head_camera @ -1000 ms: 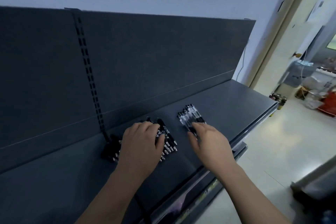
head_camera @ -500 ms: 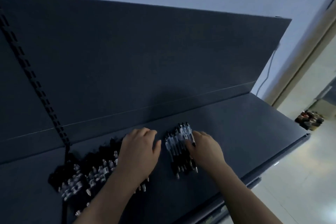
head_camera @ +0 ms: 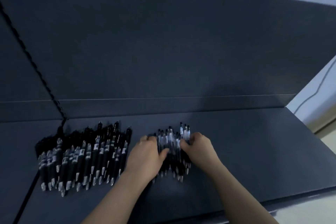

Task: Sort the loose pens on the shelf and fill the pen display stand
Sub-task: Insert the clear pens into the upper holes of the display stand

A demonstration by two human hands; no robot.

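To the right of the right hand [head_camera: 200, 149] the dark shelf [head_camera: 254, 151] stretches on to its far end. Its front edge [head_camera: 291, 194] runs near the forearms, and the back panel [head_camera: 163, 51] rises beyond the fingertips. Half a second ago the left hand [head_camera: 145, 156] lay on the large pile of pens [head_camera: 85, 154], which is now just to its left. It has since crossed to the small bunch of pens [head_camera: 171, 143], which both hands clasp between curled fingers (all motion-blurred). The pens are black with pale labels, tips toward the person.

Bare left hand [head_camera: 145, 158] and right hand [head_camera: 201, 151]
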